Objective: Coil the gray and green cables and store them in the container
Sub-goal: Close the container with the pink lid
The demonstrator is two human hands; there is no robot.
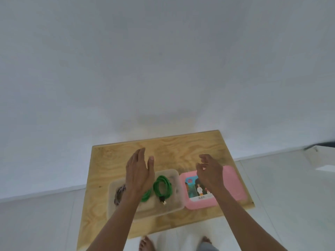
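Note:
A clear plastic container [174, 173] sits on the wooden table [181, 147]. Inside it lies the coiled green cable [161, 185], its dark plug pointing toward me. The coiled gray cable [120, 192] lies at the container's left side, partly hidden by my left forearm. My left hand [139, 171] hovers above the container with straight fingers and holds nothing. My right hand [208, 171] floats above the pink lid [233, 187], fingers loosely curled and empty.
The pink lid with a picture sticker lies flat right of the container, near the table's right edge. A white wall rises behind the table. My bare feet [146, 243] stand on the pale tiled floor at the table's near edge.

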